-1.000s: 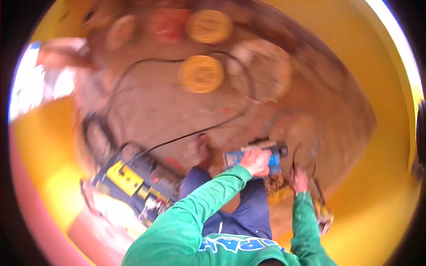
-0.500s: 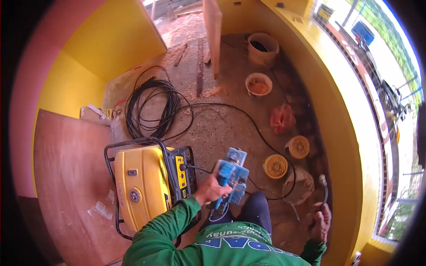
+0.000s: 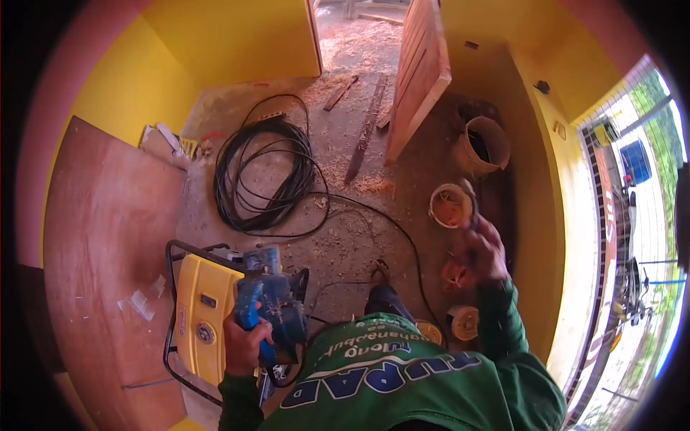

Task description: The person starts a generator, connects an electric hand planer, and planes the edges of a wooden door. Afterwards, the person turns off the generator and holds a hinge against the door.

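My left hand point(image 3: 244, 343) is wrapped round the handle of a blue electric planer point(image 3: 282, 312), held over the yellow generator point(image 3: 188, 305) at the lower left. The planer covers much of the generator's right side. My right hand point(image 3: 487, 251) is raised at the right, closed on a power cord point(image 3: 470, 195) whose end sticks up past the fingers. Motion blurs this hand and the cord end. Behind it on the floor stands a small bucket point(image 3: 440, 208) with reddish contents.
A coil of black cable point(image 3: 223, 179) lies on the floor, one length running right. Ahead, a wooden door point(image 3: 417, 86) stands ajar beside dark wood strips point(image 3: 368, 129). A larger bucket point(image 3: 471, 151) is by the right wall; a brown board point(image 3: 108, 237) is at left.
The planer has moved left over the generator in my left hand. My right hand has risen forward with the cord. My view has shifted, and a foot now shows ahead.
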Available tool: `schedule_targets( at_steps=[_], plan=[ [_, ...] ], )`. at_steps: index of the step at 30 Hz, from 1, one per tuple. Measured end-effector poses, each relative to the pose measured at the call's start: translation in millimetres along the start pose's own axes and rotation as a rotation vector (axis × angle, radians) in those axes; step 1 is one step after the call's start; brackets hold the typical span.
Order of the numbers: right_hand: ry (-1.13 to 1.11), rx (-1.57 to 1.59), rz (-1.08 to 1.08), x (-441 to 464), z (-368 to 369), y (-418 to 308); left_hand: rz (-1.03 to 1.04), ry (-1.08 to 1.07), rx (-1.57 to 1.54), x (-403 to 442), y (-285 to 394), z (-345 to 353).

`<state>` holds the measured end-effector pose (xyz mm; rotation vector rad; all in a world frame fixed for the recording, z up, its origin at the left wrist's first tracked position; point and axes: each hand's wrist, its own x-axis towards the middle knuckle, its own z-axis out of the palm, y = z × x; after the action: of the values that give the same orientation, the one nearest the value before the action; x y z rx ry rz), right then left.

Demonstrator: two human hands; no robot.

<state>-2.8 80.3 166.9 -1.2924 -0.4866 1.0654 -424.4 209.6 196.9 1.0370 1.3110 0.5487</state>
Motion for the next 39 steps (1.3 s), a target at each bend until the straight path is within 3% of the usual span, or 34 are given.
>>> schedule_targets(
  at_steps=[3, 8, 11, 19, 22, 24, 28, 30, 34, 36, 39],
  plan=[
    [-0.269, 0.238, -0.019, 111.2, 14.0, -5.7, -0.015, 0.138, -0.116, 13.8, 10.9, 8.8],
    [-0.5, 0.464, 0.052, 252.7, 97.7, -47.1, -0.066, 0.3, -0.116, 37.1, 26.8, 20.8],
    [-0.695, 0.531, 0.066, 349.2, 135.8, -33.2, -0.073, 0.385, -0.233, 64.8, 29.2, 26.6],
    [-0.75, 0.533, 0.005, 571.1, 258.3, -53.3, -0.202, 0.528, -0.353, 242.9, 54.3, 1.7],
    [-0.636, 0.515, 0.129, 642.1, 279.2, -68.8, -0.248, 0.542, -0.374, 312.8, 68.7, -16.4],
    [-0.765, 0.577, 0.247, 691.3, 287.2, -60.5, -0.289, 0.57, -0.362, 350.0, 80.2, -30.3],
    [-0.751, 0.416, 0.493, 799.3, 305.7, 4.0, -0.381, 0.619, -0.334, 410.5, 113.2, -36.5],
    [-0.545, 0.176, 0.518, 853.5, 336.0, 44.0, -0.436, 0.652, -0.374, 436.7, 139.6, -32.5],
    [-0.437, -0.387, 0.329, 1000.5, 385.6, 167.2, -0.469, 0.803, -0.418, 474.9, 126.6, -6.1],
    [-0.46, -0.564, 0.335, 1097.8, 381.7, 266.3, -0.53, 0.867, -0.466, 552.8, 115.5, 14.4],
    [-0.495, -0.893, 0.119, 1188.9, 390.6, 414.2, -0.642, 0.933, -0.516, 697.5, 80.5, 38.4]
  ],
)
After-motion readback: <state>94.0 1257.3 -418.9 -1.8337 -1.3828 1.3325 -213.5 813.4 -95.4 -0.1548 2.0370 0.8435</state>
